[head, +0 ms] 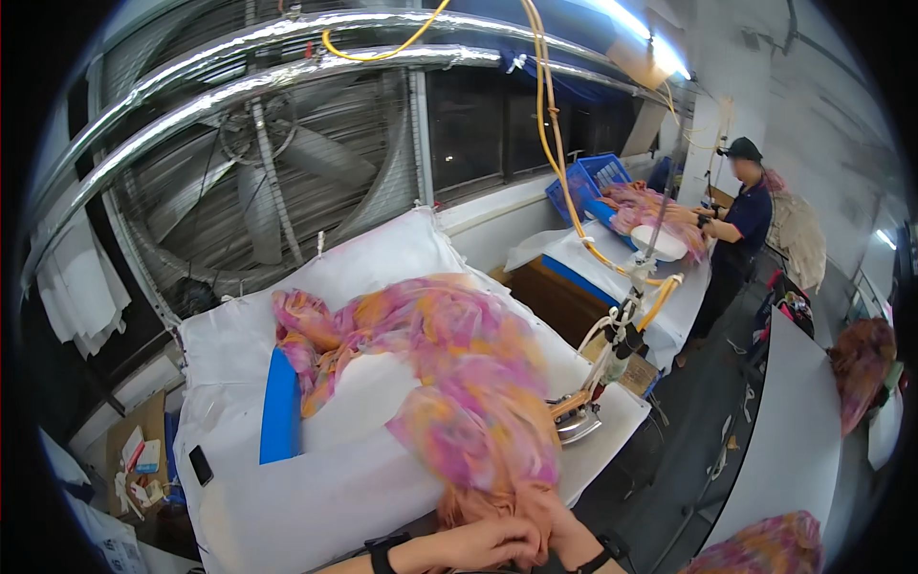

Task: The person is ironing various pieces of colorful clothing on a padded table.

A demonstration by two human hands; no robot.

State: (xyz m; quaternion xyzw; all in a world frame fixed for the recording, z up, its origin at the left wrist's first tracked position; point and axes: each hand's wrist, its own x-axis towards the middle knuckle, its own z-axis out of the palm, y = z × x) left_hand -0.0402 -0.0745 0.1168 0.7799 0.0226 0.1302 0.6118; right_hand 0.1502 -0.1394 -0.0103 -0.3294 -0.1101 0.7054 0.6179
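Observation:
A pink, orange and purple patterned sheer garment (459, 344) lies bunched across the white-covered ironing table (344, 481), partly blurred. Its plain brownish-orange part hangs at the near edge, where both hands are. My left hand (502, 542), with a black band on the wrist, grips this cloth with bent fingers. My right hand (556, 520) is close beside it on the same cloth, its fingers partly hidden. A steam iron (577, 423) with a wooden-looking handle rests at the table's right side, next to the garment.
A blue board (280, 412) and a smartphone (201, 465) lie on the table's left. A co-worker (746, 208) handles similar cloth at another table, by a blue crate (602, 172). Yellow hoses (552, 129) hang overhead. A grey table (782, 423) stands at right.

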